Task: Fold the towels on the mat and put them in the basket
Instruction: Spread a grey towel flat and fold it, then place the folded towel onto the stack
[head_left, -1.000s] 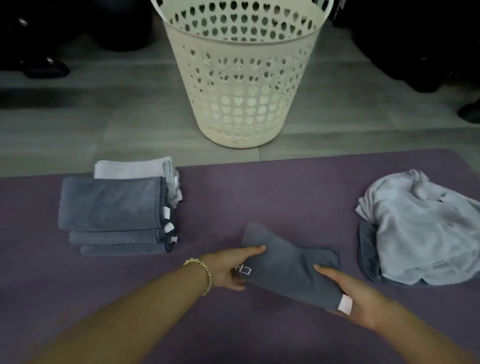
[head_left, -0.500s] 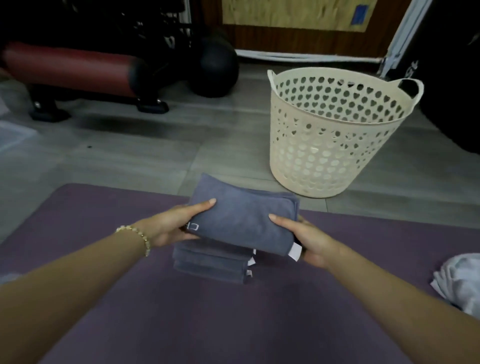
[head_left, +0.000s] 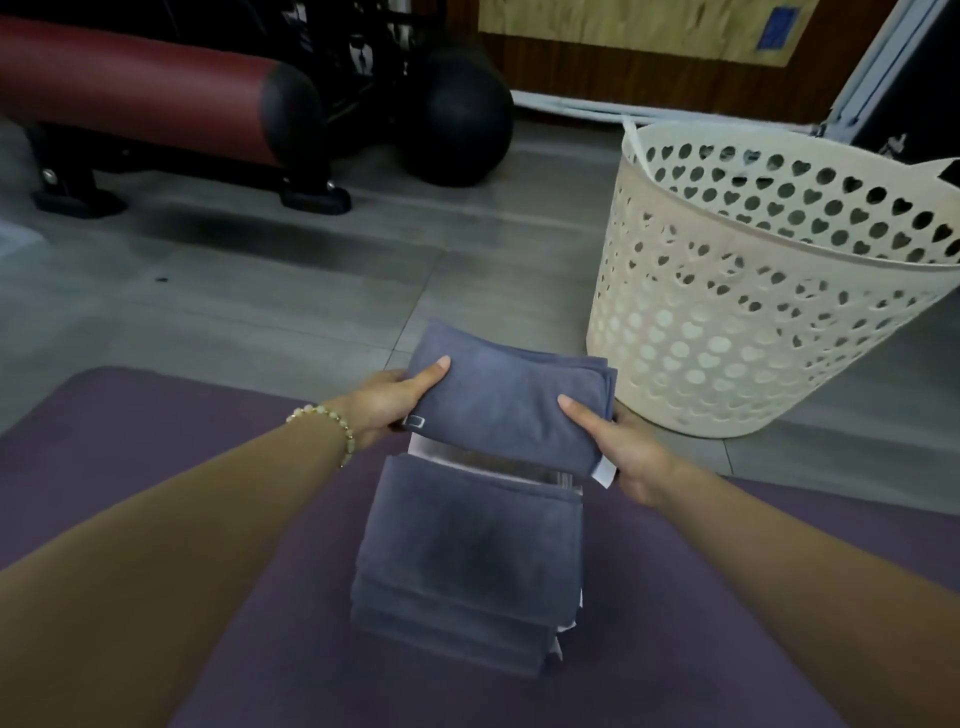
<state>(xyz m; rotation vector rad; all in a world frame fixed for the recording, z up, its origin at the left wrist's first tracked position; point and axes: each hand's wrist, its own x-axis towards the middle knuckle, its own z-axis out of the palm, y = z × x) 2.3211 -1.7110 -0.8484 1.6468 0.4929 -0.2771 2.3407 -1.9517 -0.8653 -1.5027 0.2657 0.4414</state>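
Folded towel (head_left: 506, 402), soft and light, pinched at its 2 short ends by left hand (head_left: 387, 402) and right hand (head_left: 626, 457); stack (head_left: 467, 561) directly below; basket (head_left: 769, 291) beyond the right-hand grip.

Your left hand (head_left: 387, 402) and right hand (head_left: 621, 449) grip a folded blue-grey terry towel (head_left: 506, 402) by its ends above a stack of folded grey towels (head_left: 467, 561) on the purple foam mat (head_left: 156, 431), near the cream heart-perforated plastic basket (head_left: 753, 312).
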